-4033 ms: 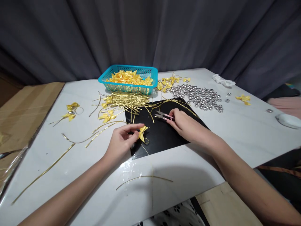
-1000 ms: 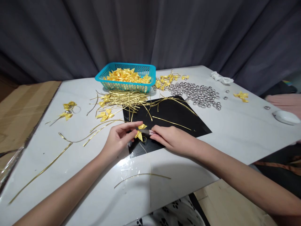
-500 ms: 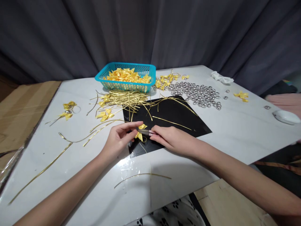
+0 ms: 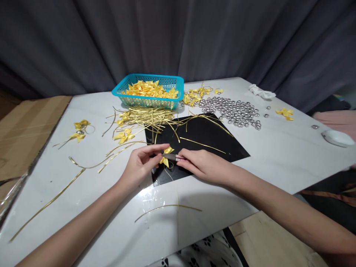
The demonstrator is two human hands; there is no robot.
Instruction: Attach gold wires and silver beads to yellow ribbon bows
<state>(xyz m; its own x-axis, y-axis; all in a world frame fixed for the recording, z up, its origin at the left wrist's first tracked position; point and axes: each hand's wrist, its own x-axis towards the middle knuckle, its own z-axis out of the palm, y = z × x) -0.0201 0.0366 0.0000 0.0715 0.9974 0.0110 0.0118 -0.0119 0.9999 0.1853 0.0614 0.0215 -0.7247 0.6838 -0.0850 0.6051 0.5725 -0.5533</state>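
A yellow ribbon flower is pinched between the thumb and fingers of my left hand, over the black sheet. A thin gold wire tie loops down below this flower. My right hand is closed round a slim grey metal tool, which looks like tweezers. Its tip lies against the middle of the flower, by my left fingertips. The far end of the tool is hidden in my right palm.
Behind my hands, gold wire ties lie heaped before a blue basket of yellow ribbon flowers. Silver beads spread to the right on the white table. Beneath my hands is a black sheet. A white dish stands far right.
The metal tool has turned slightly, its tip still at the flower's middle. Both hands stay almost in place.
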